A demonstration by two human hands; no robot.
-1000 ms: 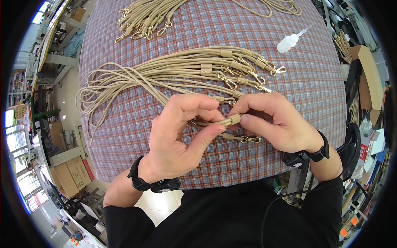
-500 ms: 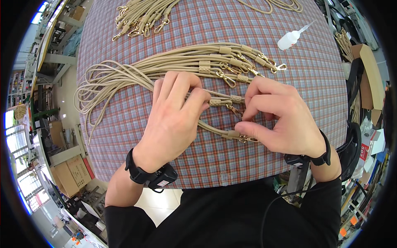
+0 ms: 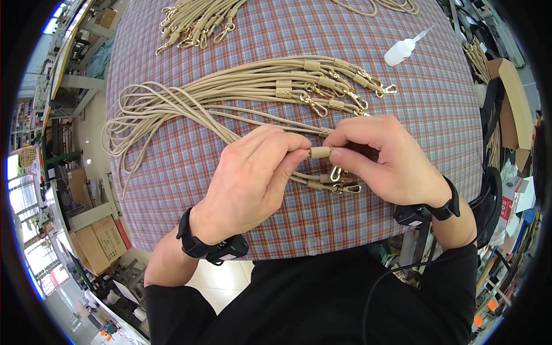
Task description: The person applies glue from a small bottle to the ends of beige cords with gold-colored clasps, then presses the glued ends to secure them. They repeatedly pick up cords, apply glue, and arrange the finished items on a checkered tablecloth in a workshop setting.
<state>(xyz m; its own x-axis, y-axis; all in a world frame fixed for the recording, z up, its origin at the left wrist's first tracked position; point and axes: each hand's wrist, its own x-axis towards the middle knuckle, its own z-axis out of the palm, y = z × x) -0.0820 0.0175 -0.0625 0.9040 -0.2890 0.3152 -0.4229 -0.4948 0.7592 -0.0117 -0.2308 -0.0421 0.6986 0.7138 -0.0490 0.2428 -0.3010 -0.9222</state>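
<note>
Between my two hands is a beige cord strap [image 3: 319,152] with a short leather sleeve around it. My left hand [image 3: 250,172] pinches the strap at the sleeve's left end, and my right hand [image 3: 388,158] grips its right end between thumb and fingers. A gold clip [image 3: 337,173] hangs just under my right fingertips. Below it lies another strap end with a gold clip [image 3: 347,188] on the cloth. Beyond my hands stretches a bundle of the same beige straps [image 3: 247,80], looped at the left, with sleeves and clips at the right.
A plaid cloth [image 3: 299,221] covers the padded table. At the back left lies a second pile of straps [image 3: 201,20] with clips. A white squeeze bottle [image 3: 399,53] with a thin nozzle lies at the right, near loose cord [image 3: 379,7]. Cardboard boxes [image 3: 512,109] stand beyond the right edge.
My left hand has moved right and down, its fingers closing on the strap by the sleeve. My right fingers have closed on the sleeve's other end, and the strap is now pinched between both.
</note>
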